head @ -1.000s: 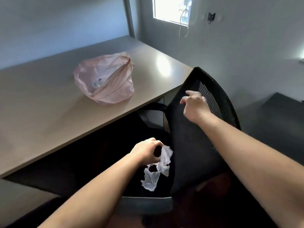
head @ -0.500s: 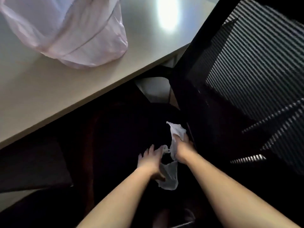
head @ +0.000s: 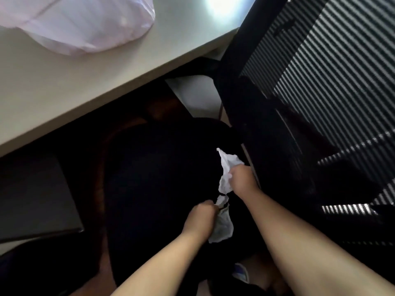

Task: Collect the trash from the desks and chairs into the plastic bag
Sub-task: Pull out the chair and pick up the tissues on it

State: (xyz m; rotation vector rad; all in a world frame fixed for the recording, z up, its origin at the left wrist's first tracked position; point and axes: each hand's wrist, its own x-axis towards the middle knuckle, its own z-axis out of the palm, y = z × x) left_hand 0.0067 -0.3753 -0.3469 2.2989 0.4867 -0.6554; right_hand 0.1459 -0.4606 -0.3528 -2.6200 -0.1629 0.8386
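Note:
Crumpled white paper trash lies over the black chair seat [head: 154, 171]. My right hand [head: 242, 178] grips the upper white piece [head: 226, 165] near the seat's back. My left hand [head: 201, 218] grips the lower white piece [head: 222, 227], closer to me. The two pieces nearly touch between my hands. A pink plastic bag [head: 85, 22] lies on the light desk [head: 64, 82] at the upper left, well away from both hands.
The chair's black mesh backrest [head: 320, 71] fills the right side, close beside my right arm. The desk's front edge overhangs the seat. A dark flat panel [head: 32, 199] sits under the desk at the left. The floor below is dim.
My right hand left the backrest and came down to the seat, closing on the upper white piece. My left hand's fingers curled round the lower piece. My view moved closer and lower.

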